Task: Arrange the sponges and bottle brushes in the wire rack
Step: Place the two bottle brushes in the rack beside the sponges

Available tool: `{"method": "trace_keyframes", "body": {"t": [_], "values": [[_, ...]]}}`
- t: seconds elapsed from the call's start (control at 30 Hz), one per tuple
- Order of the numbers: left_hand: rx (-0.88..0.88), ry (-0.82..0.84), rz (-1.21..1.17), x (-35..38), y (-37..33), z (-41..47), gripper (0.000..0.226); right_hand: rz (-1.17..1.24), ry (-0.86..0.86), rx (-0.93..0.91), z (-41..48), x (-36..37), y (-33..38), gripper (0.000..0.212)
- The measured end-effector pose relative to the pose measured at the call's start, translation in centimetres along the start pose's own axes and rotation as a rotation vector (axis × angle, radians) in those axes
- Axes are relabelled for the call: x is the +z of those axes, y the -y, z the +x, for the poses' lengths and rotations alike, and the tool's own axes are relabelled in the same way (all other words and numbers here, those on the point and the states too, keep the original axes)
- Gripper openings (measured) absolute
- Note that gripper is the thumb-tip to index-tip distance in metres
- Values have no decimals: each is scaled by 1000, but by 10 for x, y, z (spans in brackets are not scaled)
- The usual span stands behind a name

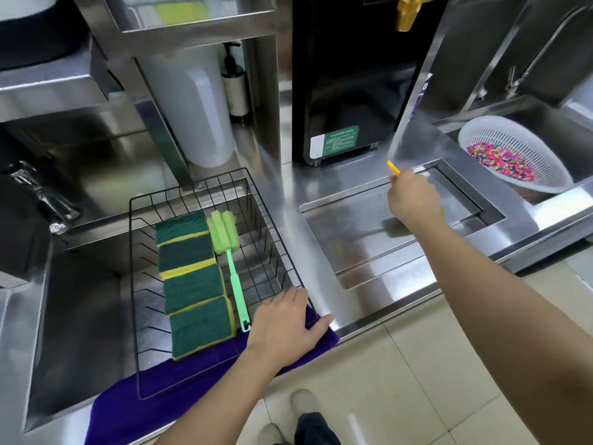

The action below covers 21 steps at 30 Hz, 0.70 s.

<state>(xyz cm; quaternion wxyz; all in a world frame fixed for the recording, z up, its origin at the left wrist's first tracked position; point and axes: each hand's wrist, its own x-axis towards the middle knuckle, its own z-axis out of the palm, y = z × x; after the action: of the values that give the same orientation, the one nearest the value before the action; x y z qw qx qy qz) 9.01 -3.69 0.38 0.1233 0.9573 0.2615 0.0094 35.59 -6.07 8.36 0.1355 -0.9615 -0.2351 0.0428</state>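
Observation:
A black wire rack [272,220] sits over the left sink on a purple cloth [179,387]. Inside it, several green-and-yellow sponges [192,284] lie in a row front to back. A green bottle brush [232,261] lies beside them on the right, foam head at the far end. My left hand [285,322] rests flat on the rack's near right corner, fingers spread, holding nothing. My right hand [412,197] is over the steel counter to the right, closed around a yellow brush handle [393,167] whose tip sticks out above my fist. The brush's head is hidden by my hand.
A white colander [481,133] with colourful bits leans in the right sink. A black machine [349,91] stands at the back centre. A large white container [199,104] and a pump bottle [236,81] stand behind the rack. A recessed steel lid [369,226] lies under my right hand.

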Motion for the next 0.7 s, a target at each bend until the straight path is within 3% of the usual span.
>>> {"method": "trace_keyframes", "body": {"t": [0.13, 0.3, 0.43, 0.6, 0.7], "values": [[1, -7, -7, -1, 1, -1, 43, 297, -95, -84, -8, -1, 28, 27], [8, -16, -9, 0, 6, -4, 53, 510, 34, -299, -44, 25, 60, 32], [8, -19, 12, 2, 15, -10, 73, 196, 107, -635, -77, 53, 74, 19], [-9, -38, 40, 4, 26, -20, 69, -174, 66, -989, -101, 80, 85, 15], [-18, -49, 38, 4, 31, -25, 66, -381, 22, -1119, -106, 95, 90, 30]]}}
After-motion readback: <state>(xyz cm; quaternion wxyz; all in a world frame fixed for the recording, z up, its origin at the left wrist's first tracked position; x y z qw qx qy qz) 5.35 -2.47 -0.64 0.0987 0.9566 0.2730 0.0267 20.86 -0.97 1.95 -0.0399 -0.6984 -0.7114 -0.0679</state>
